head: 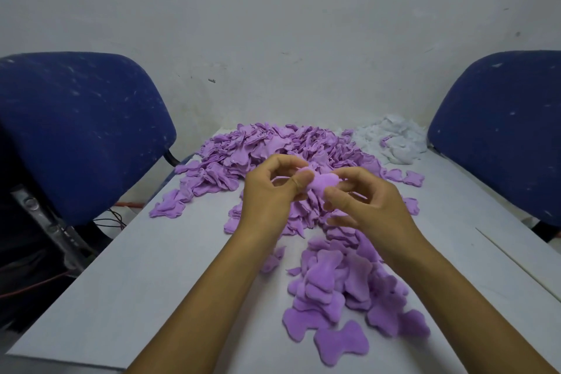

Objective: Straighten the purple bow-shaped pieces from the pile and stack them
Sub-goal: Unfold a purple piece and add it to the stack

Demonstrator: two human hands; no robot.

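Purple bow-shaped piece (324, 183) is held up between both hands above the white table (145, 267); left hand (270, 197) pinches one end, right hand (364, 203) pinches the other. Behind lies the big pile (273, 146), and flattened pieces (340, 291) lie nearer, overlapping

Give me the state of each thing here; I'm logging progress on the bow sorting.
Left hand: pinching the held piece.
Right hand: pinching the same piece.
Held piece: crumpled, lifted above the table.
Far pile: jumbled, unsorted.
Near pieces: flat, loosely overlapped.
White fluff: heaped at the far corner.
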